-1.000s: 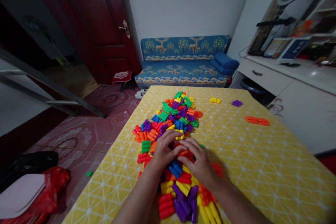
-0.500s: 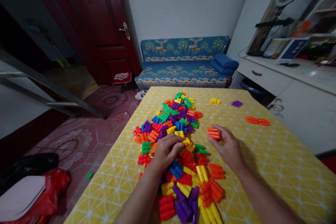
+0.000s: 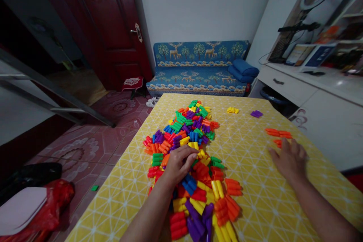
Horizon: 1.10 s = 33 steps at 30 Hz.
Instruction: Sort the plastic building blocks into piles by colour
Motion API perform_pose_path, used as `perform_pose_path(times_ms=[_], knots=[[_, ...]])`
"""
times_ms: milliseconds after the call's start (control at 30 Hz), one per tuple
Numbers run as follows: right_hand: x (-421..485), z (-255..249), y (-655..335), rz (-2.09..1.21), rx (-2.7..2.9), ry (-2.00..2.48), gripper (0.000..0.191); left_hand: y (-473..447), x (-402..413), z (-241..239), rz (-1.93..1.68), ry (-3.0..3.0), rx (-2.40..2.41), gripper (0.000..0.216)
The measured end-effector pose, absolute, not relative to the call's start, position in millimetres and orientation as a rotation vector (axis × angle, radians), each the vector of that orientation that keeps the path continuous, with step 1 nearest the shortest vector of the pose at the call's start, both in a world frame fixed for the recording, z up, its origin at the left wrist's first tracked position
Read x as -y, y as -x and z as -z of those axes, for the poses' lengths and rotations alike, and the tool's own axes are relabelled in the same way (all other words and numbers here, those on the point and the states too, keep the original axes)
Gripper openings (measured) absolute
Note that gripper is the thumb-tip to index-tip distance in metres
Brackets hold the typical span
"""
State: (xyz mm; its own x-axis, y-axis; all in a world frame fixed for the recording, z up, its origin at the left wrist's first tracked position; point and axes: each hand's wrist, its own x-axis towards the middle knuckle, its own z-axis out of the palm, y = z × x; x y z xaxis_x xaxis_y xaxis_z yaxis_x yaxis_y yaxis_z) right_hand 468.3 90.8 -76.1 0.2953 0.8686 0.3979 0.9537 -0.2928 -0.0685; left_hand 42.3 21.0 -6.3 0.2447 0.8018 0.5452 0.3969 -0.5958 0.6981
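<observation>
A long pile of coloured plastic bullet-shaped building blocks (image 3: 178, 125) runs down the table with the yellow patterned cloth (image 3: 244, 151). My left hand (image 3: 178, 164) rests on the pile, fingers curled and thumb close to the index finger, beside some yellow blocks (image 3: 202, 155). Whatever lies under its fingertips is hidden. Over on the right, my right hand (image 3: 290, 160) is low over the cloth with fingers spread. At its fingertips lies an orange block (image 3: 278, 143), partly covered by the fingers. Just beyond it is a row of orange blocks (image 3: 278, 133).
A yellow block (image 3: 233, 110) and a purple block (image 3: 256, 114) lie apart on the far right of the table. Behind stands a blue patterned sofa (image 3: 195, 73). A white cabinet (image 3: 326, 121) borders the right side. One green block (image 3: 94, 188) is on the floor.
My right hand has moved right from beside the pile, carrying an orange block to just below the orange row, and its fingers have spread. My left hand has stayed on the pile.
</observation>
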Motion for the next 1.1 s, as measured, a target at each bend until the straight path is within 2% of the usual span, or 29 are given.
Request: perform_pose_path(times_ms=[133,433,700,967,1100], knots=[[-100,82,-460,0.229,1.412,2.410,0.080,-42,-22,7,-1.308,-2.117,-1.100,0.021],[-149,69,-481,0.024,1.454,2.389,0.072,-45,-22,5,-1.292,-2.141,-1.151,0.020],[-140,71,-469,0.097,1.361,2.396,0.090,-45,-22,6,-1.321,-2.166,-1.131,0.020],[-102,75,-413,0.185,1.478,2.443,0.076,-42,-26,11,-1.445,-2.173,-1.379,0.015],[-75,76,-373,0.143,1.776,2.173,0.068,-43,-29,11,-1.352,-2.215,-1.480,0.015]])
